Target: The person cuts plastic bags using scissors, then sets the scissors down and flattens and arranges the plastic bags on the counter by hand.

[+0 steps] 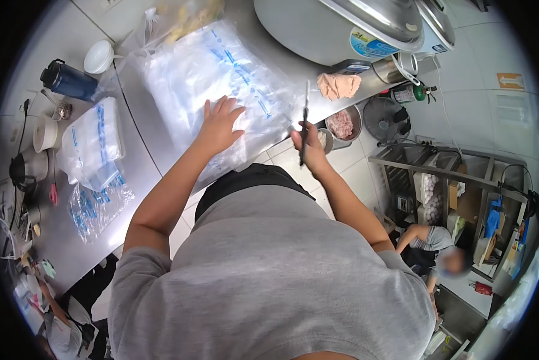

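My left hand [221, 126] lies with its fingers spread on a stack of clear plastic bags [188, 84] with blue print, on the metal table [140, 144]. To its right, my right hand [309, 144] is wrapped round the dark handle of a long, thin tool [306, 111], which looks like a knife. Its narrow, pale end points away from me, near the right edge of the bags. A crumpled pinkish-beige piece [339, 86] sits just beyond the tool.
Large lidded pots [341, 30] stand at the back. A metal bowl of raw meat [341, 125] is at the right. More bags [92, 144] and a dark blue tumbler [70, 80] are at the left. Other people work at lower left and by the rack [449, 186].
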Tool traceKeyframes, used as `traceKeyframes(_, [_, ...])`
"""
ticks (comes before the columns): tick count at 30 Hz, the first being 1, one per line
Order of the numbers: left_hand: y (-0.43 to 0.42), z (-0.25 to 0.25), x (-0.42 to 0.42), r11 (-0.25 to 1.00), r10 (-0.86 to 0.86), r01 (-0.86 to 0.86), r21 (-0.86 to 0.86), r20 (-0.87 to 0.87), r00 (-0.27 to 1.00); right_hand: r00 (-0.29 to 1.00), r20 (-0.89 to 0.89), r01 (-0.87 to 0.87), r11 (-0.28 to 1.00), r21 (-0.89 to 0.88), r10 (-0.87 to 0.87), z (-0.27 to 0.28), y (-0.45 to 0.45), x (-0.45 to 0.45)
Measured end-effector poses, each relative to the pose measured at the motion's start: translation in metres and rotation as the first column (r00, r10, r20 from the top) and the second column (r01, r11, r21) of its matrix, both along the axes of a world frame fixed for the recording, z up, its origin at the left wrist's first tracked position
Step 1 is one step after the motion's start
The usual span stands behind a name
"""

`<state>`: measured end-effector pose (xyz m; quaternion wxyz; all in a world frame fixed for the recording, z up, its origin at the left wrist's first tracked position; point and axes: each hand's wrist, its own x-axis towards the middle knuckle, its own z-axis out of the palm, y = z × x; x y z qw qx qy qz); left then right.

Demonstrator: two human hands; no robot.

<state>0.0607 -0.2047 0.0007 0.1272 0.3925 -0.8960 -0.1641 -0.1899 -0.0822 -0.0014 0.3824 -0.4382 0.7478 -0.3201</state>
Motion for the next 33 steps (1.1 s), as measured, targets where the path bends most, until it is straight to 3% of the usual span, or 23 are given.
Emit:
traceKeyframes(2, [0.004,0.004,-0.009,0.999,-0.044,0.047,0.02,-0.136,0.99,0.876,0.482,-0.06,0.994,0.094,0.007,0.033,0.022,-0.013])
traceKeyframes(4, [0.007,0.006,-0.025,0.984,-0.101,0.126,0.125,-0.191,0.976,0.822,0.561,-0.201,0.972,0.122,0.1,0.052,0.037,-0.022])
traceKeyframes(5, [0.01,0.0,-0.034,0.992,-0.086,0.106,0.071,-0.241,0.967,0.787,0.601,-0.27,0.954,0.129,0.141,0.058,0.04,-0.025])
traceKeyframes(9, [0.012,-0.013,-0.056,0.991,-0.07,0.093,0.092,-0.232,0.97,0.737,0.633,-0.413,0.899,0.146,0.236,0.071,0.036,-0.022])
traceKeyframes(14, [0.012,-0.011,-0.068,0.989,-0.008,0.038,0.142,-0.209,0.978,0.738,0.642,-0.452,0.858,0.242,0.208,0.055,0.024,-0.036])
traceKeyframes(18, [0.011,-0.013,-0.069,0.992,-0.087,0.103,0.068,-0.204,0.975,0.73,0.653,-0.475,0.837,0.273,0.201,0.044,0.023,-0.046])
traceKeyframes(23, [0.003,-0.017,-0.087,0.996,0.073,-0.061,0.064,-0.217,0.973,0.707,0.671,-0.49,0.838,0.239,0.223,0.042,0.016,-0.053])
traceKeyframes(26, [0.0,-0.009,-0.096,0.996,0.088,-0.083,0.044,-0.119,0.989,0.702,0.664,-0.521,0.822,0.23,0.259,0.039,0.012,-0.057])
traceKeyframes(33, [-0.006,-0.016,-0.093,0.99,0.087,-0.065,0.122,-0.176,0.981,0.671,0.703,-0.525,0.82,0.228,0.234,0.035,0.005,-0.064])
